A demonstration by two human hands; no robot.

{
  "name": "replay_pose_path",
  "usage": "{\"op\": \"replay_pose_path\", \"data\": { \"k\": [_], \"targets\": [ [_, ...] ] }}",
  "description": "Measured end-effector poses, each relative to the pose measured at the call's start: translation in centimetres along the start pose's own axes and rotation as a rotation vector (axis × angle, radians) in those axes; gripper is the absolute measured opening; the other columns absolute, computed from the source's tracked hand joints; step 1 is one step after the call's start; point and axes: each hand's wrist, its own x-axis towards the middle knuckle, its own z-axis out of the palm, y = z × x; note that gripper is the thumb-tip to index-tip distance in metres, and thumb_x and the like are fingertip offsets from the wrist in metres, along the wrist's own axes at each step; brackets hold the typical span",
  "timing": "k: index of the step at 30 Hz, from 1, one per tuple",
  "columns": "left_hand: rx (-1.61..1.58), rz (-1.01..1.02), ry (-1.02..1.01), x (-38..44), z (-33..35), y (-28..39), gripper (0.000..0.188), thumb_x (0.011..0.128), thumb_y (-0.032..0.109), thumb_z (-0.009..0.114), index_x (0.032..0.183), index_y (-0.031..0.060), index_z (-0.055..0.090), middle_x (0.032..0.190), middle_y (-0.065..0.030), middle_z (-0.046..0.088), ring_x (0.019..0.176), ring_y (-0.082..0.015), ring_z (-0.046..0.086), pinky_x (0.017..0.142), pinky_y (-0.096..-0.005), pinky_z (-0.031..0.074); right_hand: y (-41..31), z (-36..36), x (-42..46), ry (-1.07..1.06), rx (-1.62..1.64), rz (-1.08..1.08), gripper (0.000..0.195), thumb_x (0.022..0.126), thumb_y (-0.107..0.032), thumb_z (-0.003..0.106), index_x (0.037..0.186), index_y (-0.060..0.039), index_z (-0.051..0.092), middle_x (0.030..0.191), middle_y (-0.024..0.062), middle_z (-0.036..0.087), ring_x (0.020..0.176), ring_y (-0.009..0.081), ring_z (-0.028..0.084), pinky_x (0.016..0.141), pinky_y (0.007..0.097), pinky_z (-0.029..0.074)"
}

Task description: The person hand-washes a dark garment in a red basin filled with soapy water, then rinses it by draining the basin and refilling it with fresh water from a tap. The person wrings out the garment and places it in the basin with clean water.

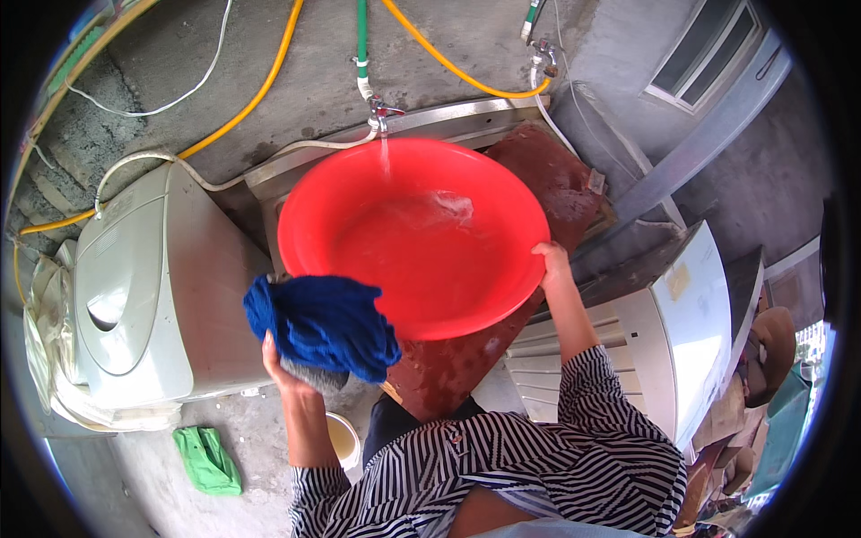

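My left hand (pixel 289 370) holds a bundle of blue cloth (pixel 323 326) with a grey cloth (pixel 316 375) beneath it, at the lower left edge of a large red plastic basin (pixel 410 316). At the basin's right rim, my right hand (pixel 553 259) grips the edge. The basin is tilted, with some water (pixel 451 208) in it. Water runs from a wall tap (pixel 381 111) with a red handle into its far side. Under the basin lies a wet, dark red board (pixel 558 175).
A washing machine (pixel 128 289) stands at left, a white slatted appliance or cabinet (pixel 605 350) at right. A green bag or cloth (pixel 207 460) and a bucket (pixel 343 440) are on the concrete floor. A yellow hose (pixel 249 101) and a white hose (pixel 296 148) run along the wall.
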Motion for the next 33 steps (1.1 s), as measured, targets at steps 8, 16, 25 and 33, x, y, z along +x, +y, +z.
{"op": "replay_pose_path", "data": {
  "k": [8,16,25,33],
  "targets": [
    [0.145,0.044,0.039,-3.0,-4.3,0.1,0.057,0.069,0.032,0.062,0.118,0.0059,0.049,0.111,-0.0112,0.056,0.099,-0.0294,0.055,0.089,-0.0434,0.044,4.4,3.6,0.4,-0.083,-0.055,-0.076,0.037,0.058,0.004,0.056,0.094,0.0017,0.054,0.088,0.0128,0.059,0.078,0.0257,0.059,0.068,0.038,0.049],
    [0.185,0.099,0.094,0.9,-7.1,0.5,0.05,0.079,0.037,0.055,0.12,0.009,0.048,0.116,-0.0095,0.054,0.105,-0.0279,0.052,0.09,-0.0435,0.043,-0.3,6.9,0.7,-0.045,-0.21,-0.186,0.025,0.058,0.005,0.058,0.083,0.0039,0.054,0.081,0.0129,0.059,0.073,0.0261,0.059,0.065,0.0367,0.049],
    [0.083,0.001,0.041,0.5,-1.3,0.9,0.045,0.073,0.027,0.061,0.112,0.0038,0.052,0.101,-0.0113,0.061,0.087,-0.0285,0.06,0.076,-0.0413,0.051,-4.9,6.0,-2.9,0.009,-0.165,-0.159,0.03,0.062,0.005,0.055,0.092,0.0056,0.052,0.09,0.0151,0.057,0.081,0.0282,0.058,0.072,0.0398,0.049],
    [0.163,-0.114,-0.118,-5.8,-6.2,2.4,0.076,0.055,0.011,0.067,0.125,-0.0003,0.04,0.113,-0.0129,0.054,0.1,-0.0282,0.054,0.089,-0.0388,0.044,5.7,-3.3,-6.2,-0.05,0.025,0.053,0.043,0.058,0.002,0.053,0.101,0.0017,0.053,0.094,0.0126,0.058,0.086,0.0269,0.057,0.078,0.0367,0.047]
  ]
}}
